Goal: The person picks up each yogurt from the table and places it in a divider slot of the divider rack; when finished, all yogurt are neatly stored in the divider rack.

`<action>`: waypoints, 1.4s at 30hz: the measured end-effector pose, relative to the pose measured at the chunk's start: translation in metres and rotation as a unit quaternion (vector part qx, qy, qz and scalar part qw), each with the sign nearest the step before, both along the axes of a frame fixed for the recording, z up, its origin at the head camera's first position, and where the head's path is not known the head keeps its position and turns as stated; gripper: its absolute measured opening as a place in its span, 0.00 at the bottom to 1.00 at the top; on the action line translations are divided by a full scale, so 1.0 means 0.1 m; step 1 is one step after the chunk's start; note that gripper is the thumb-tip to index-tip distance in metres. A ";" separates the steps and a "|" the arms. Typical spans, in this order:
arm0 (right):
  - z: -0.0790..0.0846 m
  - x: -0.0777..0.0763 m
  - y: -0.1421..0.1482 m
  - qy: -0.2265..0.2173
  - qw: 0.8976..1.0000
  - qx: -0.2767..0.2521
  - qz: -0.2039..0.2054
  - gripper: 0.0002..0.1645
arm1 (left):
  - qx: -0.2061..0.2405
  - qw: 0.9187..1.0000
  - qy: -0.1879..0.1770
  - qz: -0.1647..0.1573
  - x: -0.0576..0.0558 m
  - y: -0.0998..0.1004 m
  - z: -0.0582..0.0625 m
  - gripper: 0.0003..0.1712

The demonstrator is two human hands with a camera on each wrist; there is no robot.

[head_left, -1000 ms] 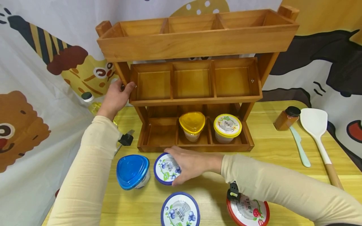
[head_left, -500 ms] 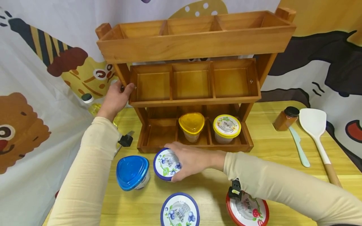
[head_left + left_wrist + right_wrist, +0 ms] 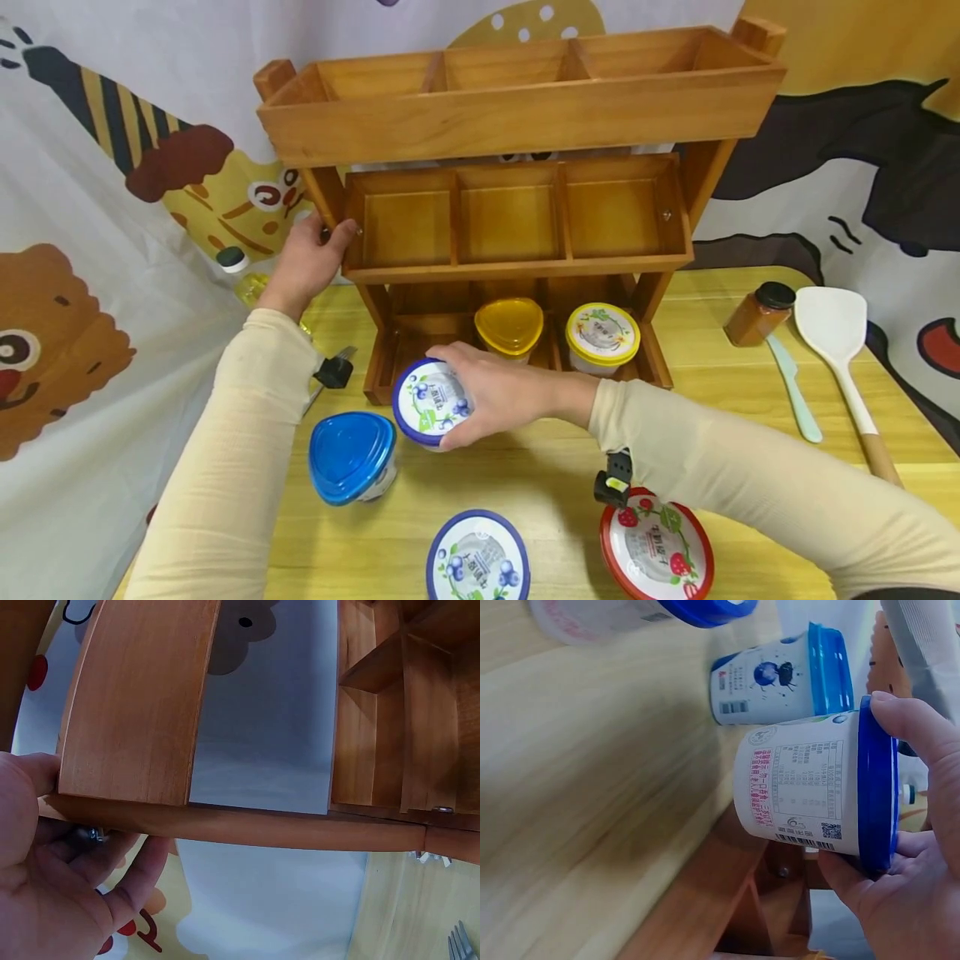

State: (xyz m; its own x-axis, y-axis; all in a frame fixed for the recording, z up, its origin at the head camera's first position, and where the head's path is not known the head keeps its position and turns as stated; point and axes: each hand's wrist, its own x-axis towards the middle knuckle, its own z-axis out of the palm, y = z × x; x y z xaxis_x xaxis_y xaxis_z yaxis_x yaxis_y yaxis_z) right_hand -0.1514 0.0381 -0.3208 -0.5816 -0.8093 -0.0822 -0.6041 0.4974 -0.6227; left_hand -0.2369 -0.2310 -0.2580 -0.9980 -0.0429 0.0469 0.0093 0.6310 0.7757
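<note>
My right hand [image 3: 498, 396] grips a round tub [image 3: 427, 404] with a dark blue rim and blueberry pictures on its lid. In the right wrist view this blueberry tub [image 3: 802, 787] is off the tabletop, close to the shelf's bottom tier, with fingers and thumb around the lid's edge. My left hand [image 3: 307, 262] holds the left upright of the wooden shelf [image 3: 517, 125] beside the middle tier; the left wrist view shows the fingers curled around that wooden post [image 3: 247, 825]. A yellow-lidded triangular cup [image 3: 510, 325] and a yellow-rimmed tub [image 3: 602, 333] stand in the bottom tier.
On the table are a blue-lidded cup [image 3: 352, 458], a second blueberry tub [image 3: 477, 558] and a red-rimmed strawberry tub [image 3: 656, 542]. At right lie a jar [image 3: 761, 315], a mint-green knife [image 3: 797, 390] and a white spatula [image 3: 834, 325]. A bottle [image 3: 243, 275] and a fork stand left.
My right hand has lifted the blueberry tub off the table and moved it toward the shelf's bottom left compartment. The left hand stays on the shelf's upright.
</note>
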 end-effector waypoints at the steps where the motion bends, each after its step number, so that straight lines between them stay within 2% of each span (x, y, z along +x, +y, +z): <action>1: 0.01 -0.01 -0.01 -0.003 1.000 -0.002 -0.002 0.63 | 0.000 1.000 -0.001 0.000 0.00 0.00 0.00 0.39; 9: 0.05 -0.17 -0.10 -0.010 0.999 -0.017 -0.039 0.65 | -0.006 1.000 -0.002 0.002 -0.01 0.00 -0.01 0.39; 20: 0.00 -0.41 -0.33 -0.011 0.997 -0.026 -0.077 0.63 | -0.009 1.000 0.001 0.011 0.01 0.00 0.00 0.39; 31: -0.06 -0.62 -0.46 -0.015 0.992 -0.014 -0.128 0.66 | -0.009 1.000 -0.006 0.011 0.00 0.02 0.00 0.40; 37: -0.08 -0.70 -0.51 0.001 0.989 0.006 -0.148 0.67 | -0.012 1.000 -0.004 0.009 0.00 0.02 0.00 0.40; 42: -0.12 -0.73 -0.56 -0.006 0.987 0.021 -0.158 0.67 | -0.015 1.000 -0.003 0.010 0.00 0.01 0.00 0.40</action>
